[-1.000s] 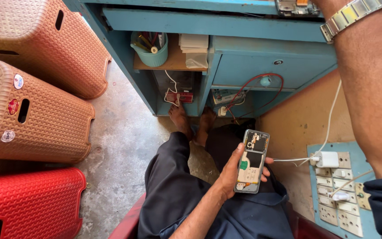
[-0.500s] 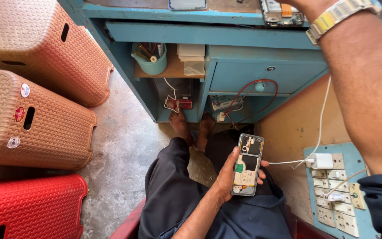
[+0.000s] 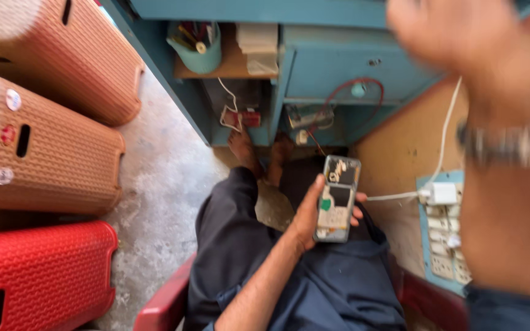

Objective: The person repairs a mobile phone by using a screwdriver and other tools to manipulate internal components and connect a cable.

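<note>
- Cramped spot under teal desk (image 3: 338, 67), woven stools (image 3: 44, 153) alongside.
- Left hand (image 3: 311, 214) gripped opened phone (image 3: 337, 199) over lap, unchanged.
- Right hand (image 3: 443, 30) swung up close, blurred; grip unclear.
- White charger (image 3: 441, 193) plugged in nearby.

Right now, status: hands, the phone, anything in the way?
Left hand grips opened phone, back cover off, over lap. Right hand raised, blurred, wristwatch on; grip unclear. White charger beside phone, not touching.

Three woven plastic stools lie stacked at left — two tan (image 3: 44, 147), one red (image 3: 38, 276). A teal cup (image 3: 196, 52) sits on the blue desk's shelf (image 3: 228, 67) — a white charger (image 3: 443, 193) on the wall socket panel (image 3: 446, 245).
</note>
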